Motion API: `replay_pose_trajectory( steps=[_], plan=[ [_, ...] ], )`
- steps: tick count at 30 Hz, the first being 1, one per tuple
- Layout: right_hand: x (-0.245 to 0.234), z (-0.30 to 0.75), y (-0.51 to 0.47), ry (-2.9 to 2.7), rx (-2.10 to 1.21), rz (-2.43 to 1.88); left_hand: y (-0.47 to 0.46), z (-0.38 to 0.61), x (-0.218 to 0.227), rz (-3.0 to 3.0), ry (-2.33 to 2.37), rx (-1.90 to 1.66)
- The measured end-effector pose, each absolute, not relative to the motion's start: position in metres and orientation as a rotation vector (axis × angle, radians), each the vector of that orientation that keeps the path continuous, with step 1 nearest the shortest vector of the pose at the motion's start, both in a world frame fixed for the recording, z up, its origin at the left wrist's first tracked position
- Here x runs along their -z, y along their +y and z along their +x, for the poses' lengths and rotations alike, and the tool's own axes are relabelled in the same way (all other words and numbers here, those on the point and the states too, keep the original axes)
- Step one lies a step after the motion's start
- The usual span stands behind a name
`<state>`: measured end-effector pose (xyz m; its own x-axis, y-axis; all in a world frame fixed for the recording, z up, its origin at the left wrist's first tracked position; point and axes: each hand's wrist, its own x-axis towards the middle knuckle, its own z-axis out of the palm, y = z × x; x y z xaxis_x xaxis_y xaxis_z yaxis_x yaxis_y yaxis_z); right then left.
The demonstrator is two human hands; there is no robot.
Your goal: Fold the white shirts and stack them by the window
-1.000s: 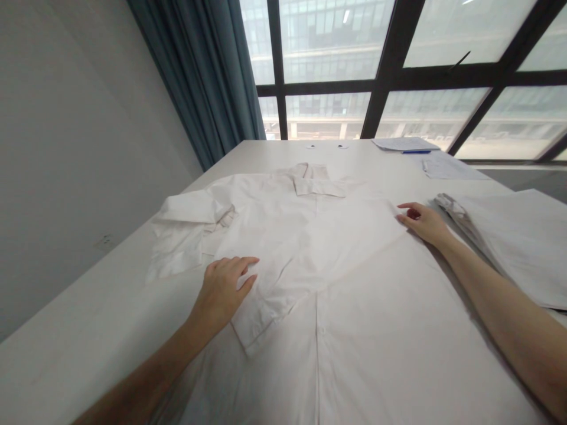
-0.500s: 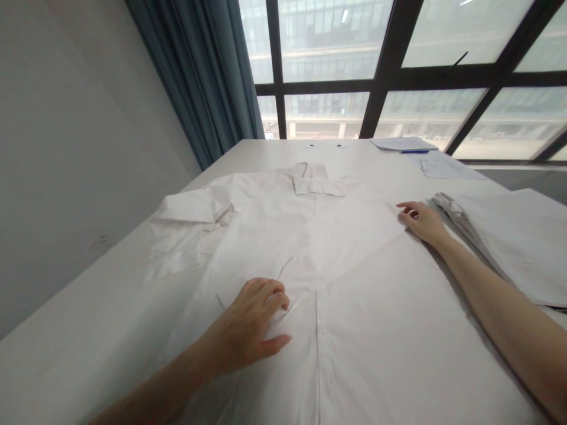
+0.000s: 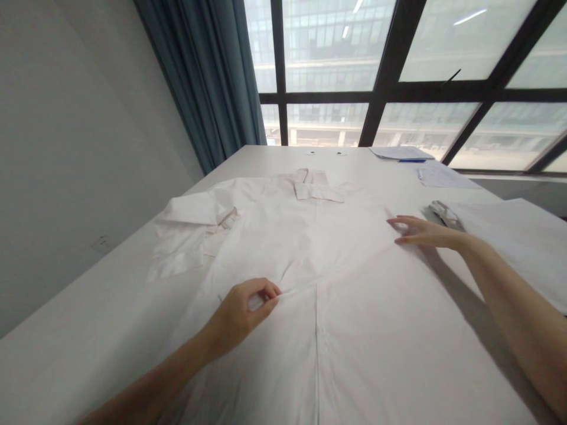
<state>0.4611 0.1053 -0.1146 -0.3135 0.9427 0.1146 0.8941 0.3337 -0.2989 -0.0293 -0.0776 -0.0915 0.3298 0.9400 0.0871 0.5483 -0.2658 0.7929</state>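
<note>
A white coat (image 3: 266, 230) lies spread over the table, its collar (image 3: 319, 192) at the far end and a long slit or pleat running down the lower middle. The left sleeve (image 3: 190, 215) is bent and crumpled to the side. My left hand (image 3: 245, 307) pinches a fold of the coat between thumb and fingertips near its middle. Over the coat's right edge, below the shoulder, my right hand (image 3: 420, 230) has thumb and fingers apart, with the fingertips close to the cloth. The right sleeve cannot be made out.
The white table (image 3: 274, 158) reaches to the window. Folded white cloth (image 3: 514, 236) sits at the right edge. Papers (image 3: 447, 177) and a blue pen (image 3: 411, 160) lie at the far right. A blue curtain (image 3: 208, 77) hangs at the left.
My left thumb and fingers have closed on the cloth. My right hand has turned, its thumb and fingers now parted and pointing left. The view has tilted slightly up.
</note>
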Motion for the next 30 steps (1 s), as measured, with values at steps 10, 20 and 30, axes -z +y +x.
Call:
replay_pose_trajectory(
  steps=[10, 20, 30],
  plan=[
    [0.143, 0.437, 0.085, -2.115, 0.07, -1.602, -0.075, -0.034, 0.093, 1.956, 1.351, -0.744],
    [0.139, 0.428, 0.075, -1.855, 0.209, -1.702, -0.079, -0.034, 0.093, 2.498, 0.993, -0.641],
    [0.137, 0.426, 0.072, -1.736, 0.267, -1.848, -0.079, -0.037, 0.092, 2.53, 1.006, -0.396]
  ],
)
